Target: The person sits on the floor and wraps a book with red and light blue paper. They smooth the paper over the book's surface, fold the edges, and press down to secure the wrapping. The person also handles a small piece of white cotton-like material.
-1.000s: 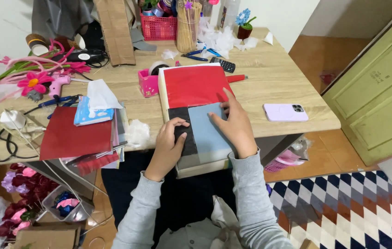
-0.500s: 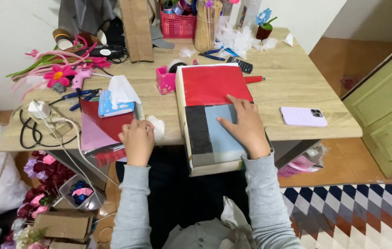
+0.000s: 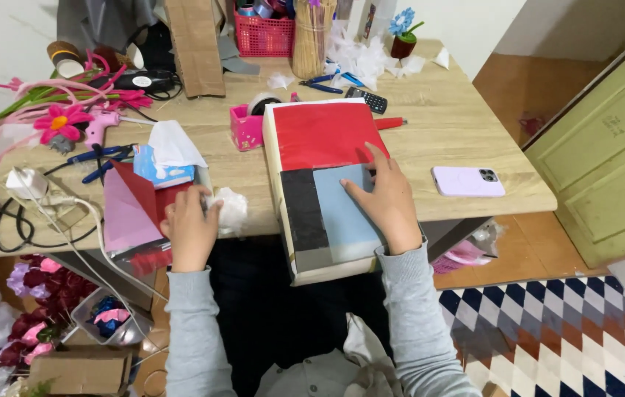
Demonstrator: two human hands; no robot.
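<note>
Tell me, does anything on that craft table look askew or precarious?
Yes: the flat box covered in red, black and blue paper sticks out past the table's near edge, over the person's lap. The right hand presses on it; the left hand rests on loose paper sheets.

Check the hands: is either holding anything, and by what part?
Neither clearly grips anything. The right hand lies flat on the blue sheet on the box; the left hand rests on the paper stack's right edge.

The light wood bench [image 3: 437, 140] carries a paper-covered box [image 3: 323, 184], lilac phone [image 3: 468, 181], tissue box [image 3: 165, 165], pink glue gun [image 3: 99, 126] — and red basket [image 3: 263, 35].
</note>
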